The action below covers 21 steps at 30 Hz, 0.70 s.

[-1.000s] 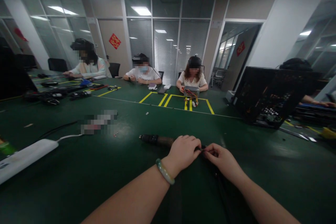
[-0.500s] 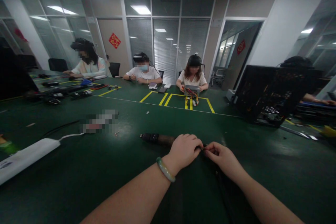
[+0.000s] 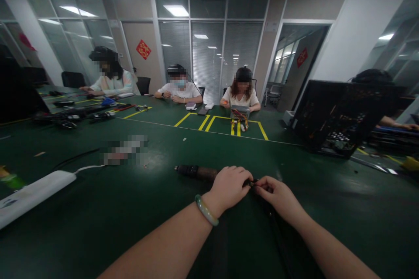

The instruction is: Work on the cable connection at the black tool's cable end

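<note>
An electric screwdriver lies on the green table, its dark nose pointing left and its body brownish. My left hand is closed over its rear end, a green bangle round the wrist. Close by on the right, my right hand is closed in a pinch, fingertips almost meeting those of the left. A small metallic bit shows between the two hands; what exactly the right fingers hold is too small to make out. From below the hands a dark cable runs toward the front edge.
A white power strip lies at the left with a cord. At the right stands a black computer case. Across the table a person handles a power supply with coloured wires; two others sit further left. Dark parts are heaped at the left.
My hands and the electric screwdriver stay nearly in place; the right fingertips shift only slightly. Across the table, a person's hand at the power supply has moved.
</note>
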{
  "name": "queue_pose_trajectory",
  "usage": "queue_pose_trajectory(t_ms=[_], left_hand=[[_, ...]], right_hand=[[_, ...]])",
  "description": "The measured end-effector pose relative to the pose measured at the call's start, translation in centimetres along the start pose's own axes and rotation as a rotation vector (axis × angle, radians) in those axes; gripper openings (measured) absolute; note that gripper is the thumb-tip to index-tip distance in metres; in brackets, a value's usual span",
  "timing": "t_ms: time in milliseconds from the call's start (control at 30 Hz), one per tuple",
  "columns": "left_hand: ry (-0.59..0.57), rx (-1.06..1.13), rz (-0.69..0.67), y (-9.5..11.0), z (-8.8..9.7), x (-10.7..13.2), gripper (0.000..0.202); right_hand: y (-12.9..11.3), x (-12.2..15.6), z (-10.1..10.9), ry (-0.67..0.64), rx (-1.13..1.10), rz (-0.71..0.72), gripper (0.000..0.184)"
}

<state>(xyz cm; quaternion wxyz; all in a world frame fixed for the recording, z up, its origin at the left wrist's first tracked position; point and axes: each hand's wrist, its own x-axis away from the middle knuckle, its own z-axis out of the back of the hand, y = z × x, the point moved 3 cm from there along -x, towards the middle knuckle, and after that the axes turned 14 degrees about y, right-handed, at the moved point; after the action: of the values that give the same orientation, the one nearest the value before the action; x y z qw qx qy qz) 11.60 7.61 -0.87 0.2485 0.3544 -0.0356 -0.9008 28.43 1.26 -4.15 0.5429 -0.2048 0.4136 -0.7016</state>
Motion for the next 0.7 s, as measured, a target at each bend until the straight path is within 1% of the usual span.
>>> queue_pose_trajectory(t_ms=[100, 333, 500, 700], left_hand=[[-0.007, -0.026, 0.02, -0.04, -0.06, 0.01, 0.016], [-0.02, -0.002, -0.005, 0.04, 0.09, 0.02, 0.01], [-0.008, -0.03, 0.032, -0.04, 0.07, 0.02, 0.018], [-0.032, -0.022, -0.011, -0.03, -0.03, 0.01, 0.01]], right_hand=[[0.14, -0.01, -0.04, -0.006, 0.005, -0.008, 0.022], [-0.02, 0.02, 0.0, -0.011, 0.015, -0.006, 0.022], [-0.34, 0.07, 0.03, -0.009, -0.003, -0.032, 0.022], [-0.26, -0.02, -0.01, -0.011, -0.001, -0.023, 0.022]])
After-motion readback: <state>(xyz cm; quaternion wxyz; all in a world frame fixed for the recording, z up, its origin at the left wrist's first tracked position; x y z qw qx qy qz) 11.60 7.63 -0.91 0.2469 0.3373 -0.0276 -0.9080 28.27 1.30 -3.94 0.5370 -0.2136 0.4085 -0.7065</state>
